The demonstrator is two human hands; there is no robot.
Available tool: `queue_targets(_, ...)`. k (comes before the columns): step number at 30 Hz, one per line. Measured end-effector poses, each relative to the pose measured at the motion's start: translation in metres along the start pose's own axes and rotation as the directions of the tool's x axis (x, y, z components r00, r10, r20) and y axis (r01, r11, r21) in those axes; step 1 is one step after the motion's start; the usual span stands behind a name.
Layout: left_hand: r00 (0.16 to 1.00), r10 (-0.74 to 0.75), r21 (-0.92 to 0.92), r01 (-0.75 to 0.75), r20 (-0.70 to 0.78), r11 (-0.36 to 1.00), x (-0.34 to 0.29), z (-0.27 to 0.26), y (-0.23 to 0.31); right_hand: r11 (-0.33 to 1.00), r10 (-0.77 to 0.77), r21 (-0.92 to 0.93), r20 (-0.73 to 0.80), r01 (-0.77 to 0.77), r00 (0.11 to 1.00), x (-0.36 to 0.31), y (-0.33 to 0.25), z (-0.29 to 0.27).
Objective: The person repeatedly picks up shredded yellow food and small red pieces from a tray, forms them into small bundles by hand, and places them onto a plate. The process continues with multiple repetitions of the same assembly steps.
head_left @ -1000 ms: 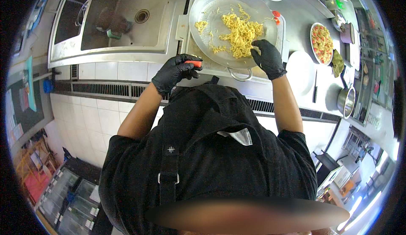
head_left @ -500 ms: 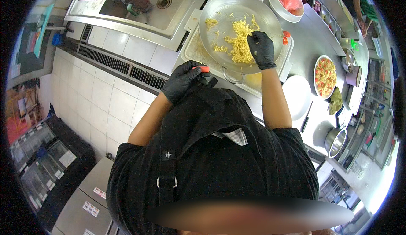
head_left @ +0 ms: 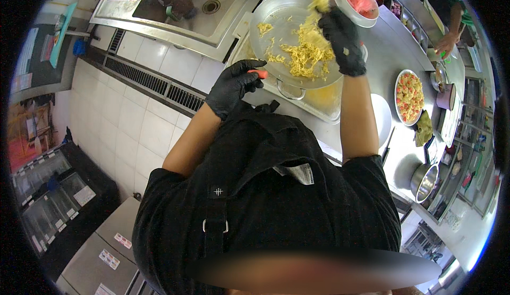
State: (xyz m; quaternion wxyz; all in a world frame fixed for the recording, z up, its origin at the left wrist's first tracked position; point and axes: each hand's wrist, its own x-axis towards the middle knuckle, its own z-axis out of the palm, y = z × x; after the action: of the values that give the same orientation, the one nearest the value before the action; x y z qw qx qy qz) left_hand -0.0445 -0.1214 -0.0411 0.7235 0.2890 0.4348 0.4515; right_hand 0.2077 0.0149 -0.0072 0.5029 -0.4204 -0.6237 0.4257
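My right hand (head_left: 342,40), in a black glove, is closed on a clump of yellow noodles (head_left: 320,2), blurred by motion, above the far right of a wide metal pan (head_left: 268,16). More loose noodles (head_left: 308,58) lie in a heap on the pan's bottom, with a small tuft at its left. My left hand (head_left: 234,87), also gloved in black, is just left of the pan's near rim. A small orange-red piece (head_left: 258,74) shows at its curled fingers; its kind I cannot make out.
The pan rests over a shallow tray (head_left: 319,109). White bowls (head_left: 355,21) with something pink inside stand beyond it. To the right are a white plate (head_left: 381,117), an oval dish of food with red pieces (head_left: 409,97) and a steel pot (head_left: 425,182). A sink (head_left: 223,21) lies left; another person's hand (head_left: 446,44) is far right.
My right hand has risen from the noodle heap, lifting a clump up and away toward the white bowls. My left hand has moved slightly forward and right with the orange-red piece.
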Motion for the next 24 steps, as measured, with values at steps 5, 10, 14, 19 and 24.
queue_targets(5,1.000,-0.002,-0.042,0.001,-0.021,0.999,0.020,-0.002,0.008,0.963,0.132,-0.256,0.170,-0.086,0.977,0.018,-0.010,-0.007)
queue_targets(10,0.976,0.037,0.191,-0.080,0.216,0.978,0.029,0.020,0.029,0.985,0.144,-0.133,0.308,-0.107,0.941,0.027,-0.027,-0.021)
queue_targets(14,0.946,0.084,0.407,-0.214,0.315,0.888,0.051,0.057,0.028,0.992,-0.004,-0.115,0.349,0.047,0.937,0.018,-0.053,-0.009)
queue_targets(19,0.913,0.288,0.605,-0.408,0.289,0.683,0.104,0.073,-0.002,0.991,0.113,0.048,0.211,-0.125,0.971,0.014,-0.079,0.003)
queue_targets(24,0.920,0.339,0.483,-0.393,0.198,0.783,0.120,0.053,-0.024,0.986,0.058,0.156,-0.049,-0.050,0.997,0.034,-0.105,-0.001)
